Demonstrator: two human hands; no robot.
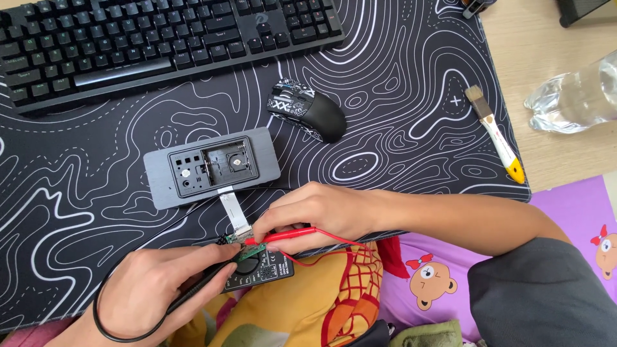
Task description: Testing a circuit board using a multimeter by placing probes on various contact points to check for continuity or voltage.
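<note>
Two probes applied to a small green circuit board [247, 249] at the near edge of the counter [546, 45].

The right hand [315, 215] has its grip closed on the red probe [286, 236]; the left hand [160, 289] has its grip closed on the black probe [199, 289]. Both tips meet the board, which lies over a black multimeter [263, 270]. A flat ribbon cable [232, 211] joins the board to the grey opened housing [212, 166]. Beyond lie a mouse [308, 110], keyboard [160, 38] and brush [495, 132].
</note>
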